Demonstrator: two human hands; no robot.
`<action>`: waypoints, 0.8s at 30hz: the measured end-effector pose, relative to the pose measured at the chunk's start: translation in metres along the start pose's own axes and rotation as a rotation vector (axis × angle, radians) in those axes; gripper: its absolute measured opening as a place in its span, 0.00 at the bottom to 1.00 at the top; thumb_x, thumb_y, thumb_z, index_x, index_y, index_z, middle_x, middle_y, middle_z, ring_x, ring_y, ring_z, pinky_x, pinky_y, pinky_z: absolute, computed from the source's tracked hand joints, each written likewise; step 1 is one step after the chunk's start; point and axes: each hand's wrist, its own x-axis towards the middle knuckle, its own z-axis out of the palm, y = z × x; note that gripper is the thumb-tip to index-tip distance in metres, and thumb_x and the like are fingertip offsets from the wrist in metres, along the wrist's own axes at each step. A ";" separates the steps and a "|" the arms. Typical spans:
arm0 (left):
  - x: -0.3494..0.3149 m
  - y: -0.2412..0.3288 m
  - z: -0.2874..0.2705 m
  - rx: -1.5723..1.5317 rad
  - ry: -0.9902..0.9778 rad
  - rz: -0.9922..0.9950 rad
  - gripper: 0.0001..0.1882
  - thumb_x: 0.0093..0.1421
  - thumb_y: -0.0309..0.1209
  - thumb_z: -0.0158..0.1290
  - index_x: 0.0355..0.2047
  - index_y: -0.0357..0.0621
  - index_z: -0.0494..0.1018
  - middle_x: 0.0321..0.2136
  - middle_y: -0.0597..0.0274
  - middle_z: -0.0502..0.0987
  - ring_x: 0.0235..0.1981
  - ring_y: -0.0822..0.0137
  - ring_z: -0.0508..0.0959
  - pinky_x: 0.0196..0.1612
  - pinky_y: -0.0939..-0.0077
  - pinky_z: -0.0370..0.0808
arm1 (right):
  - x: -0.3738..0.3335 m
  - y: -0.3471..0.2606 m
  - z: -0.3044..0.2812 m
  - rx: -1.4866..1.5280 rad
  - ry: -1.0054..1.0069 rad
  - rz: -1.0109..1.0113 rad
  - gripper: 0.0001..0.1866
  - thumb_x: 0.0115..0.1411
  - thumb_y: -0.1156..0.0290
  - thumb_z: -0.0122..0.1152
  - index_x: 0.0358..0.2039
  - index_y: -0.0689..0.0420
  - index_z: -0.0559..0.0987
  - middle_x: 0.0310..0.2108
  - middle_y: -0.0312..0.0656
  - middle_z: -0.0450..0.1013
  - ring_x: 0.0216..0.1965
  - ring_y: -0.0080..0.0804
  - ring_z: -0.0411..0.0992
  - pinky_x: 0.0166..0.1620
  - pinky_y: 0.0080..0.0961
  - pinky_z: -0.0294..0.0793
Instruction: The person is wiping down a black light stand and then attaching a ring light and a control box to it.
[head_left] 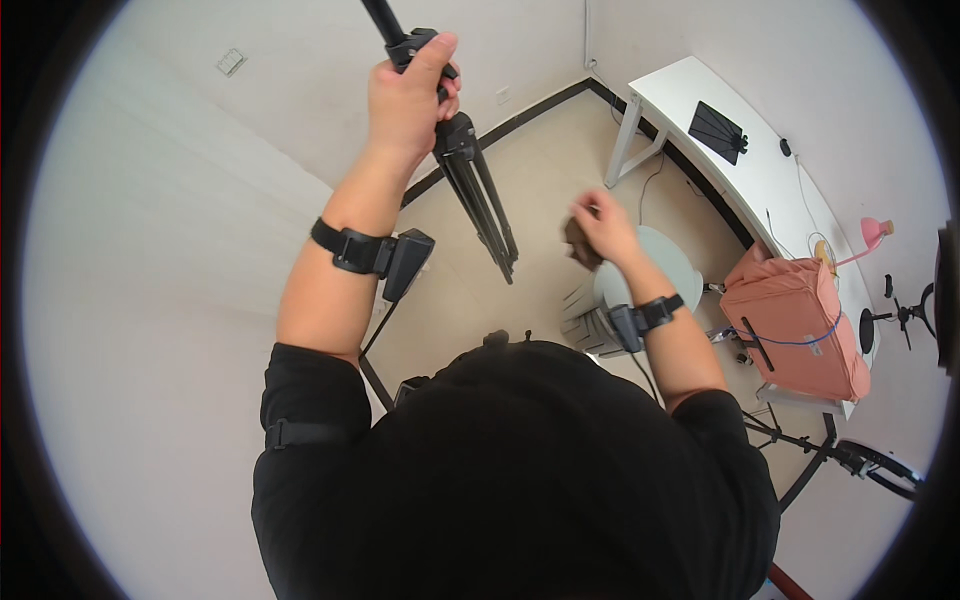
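Observation:
My left hand (pixel 408 108), raised at the upper middle, wraps round the upper part of a black tripod (pixel 475 185). Its legs are folded together and slant down to the right, and its top runs out of view at the upper edge. To the right and lower, my right hand (pixel 608 232) has its fingers curled at a small dark brown thing (pixel 577 243). Motion blurs that thing, so its kind cannot be made out. Just beyond the right wrist is a pale grey round-topped piece (pixel 672 262) with ribbed grey sides, partly covered by my forearm.
Along the right wall runs a white desk (pixel 672 92) with a black flat panel (pixel 712 133) and a pink lamp (pixel 874 233). A salmon-pink padded chair (pixel 785 325) stands against it. Another black stand (pixel 775 432) with a ring-shaped head is at lower right. White walls rise on the left.

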 end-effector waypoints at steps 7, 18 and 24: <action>-0.003 0.023 -0.014 0.079 -0.109 0.062 0.21 0.67 0.41 0.53 0.21 0.38 0.70 0.18 0.61 0.71 0.12 0.73 0.60 0.20 0.76 0.61 | -0.066 0.135 -0.042 -0.519 0.146 0.275 0.12 0.63 0.64 0.63 0.44 0.52 0.77 0.52 0.48 0.73 0.45 0.52 0.77 0.47 0.43 0.76; -0.005 0.058 0.004 0.035 -0.214 0.076 0.26 0.69 0.46 0.45 0.18 0.40 0.67 0.25 0.61 0.70 0.13 0.76 0.55 0.23 0.77 0.58 | -0.047 0.070 -0.004 -0.094 0.117 -0.072 0.16 0.53 0.74 0.67 0.44 0.57 0.81 0.41 0.48 0.79 0.45 0.48 0.78 0.50 0.41 0.77; 0.006 0.080 0.017 0.015 -0.465 0.088 0.29 0.69 0.48 0.40 0.16 0.41 0.66 0.24 0.63 0.70 0.12 0.78 0.54 0.20 0.80 0.57 | 0.010 0.050 0.069 0.009 -0.251 -0.183 0.27 0.52 0.71 0.72 0.54 0.55 0.77 0.51 0.49 0.76 0.53 0.49 0.74 0.56 0.40 0.74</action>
